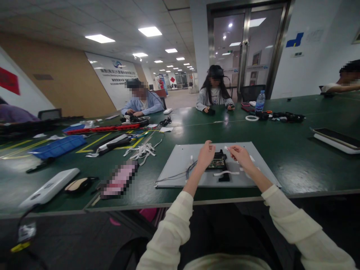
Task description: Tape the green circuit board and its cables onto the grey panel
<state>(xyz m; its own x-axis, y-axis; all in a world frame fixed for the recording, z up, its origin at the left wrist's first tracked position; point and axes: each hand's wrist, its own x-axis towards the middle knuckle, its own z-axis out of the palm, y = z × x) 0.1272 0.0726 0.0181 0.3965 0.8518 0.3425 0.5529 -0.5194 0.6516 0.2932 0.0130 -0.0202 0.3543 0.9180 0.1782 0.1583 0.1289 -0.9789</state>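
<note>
A flat light-grey panel (176, 163) lies on the table before me. At its middle sits a black bracket (224, 176) around a bare circuit board (218, 162). My left hand (206, 154) is over the left side of the board, fingers loosely bent and apart, with nothing visible in them. Between the pinched fingertips of my right hand (239, 155) is a small white strip (226, 149), just right of the bracket. Another white strip (226, 173) crosses the bracket's lower part. Grey cables (176, 177) run from the board toward the panel's left corner.
Left of the panel lie a pile of white strips (143, 150), a pink pouch (119, 179), a long white device (50, 187) and a blue tray (59, 146). A white-edged device (336, 140) lies at right. A water bottle (260, 101) stands farther back. Several people sit around the table.
</note>
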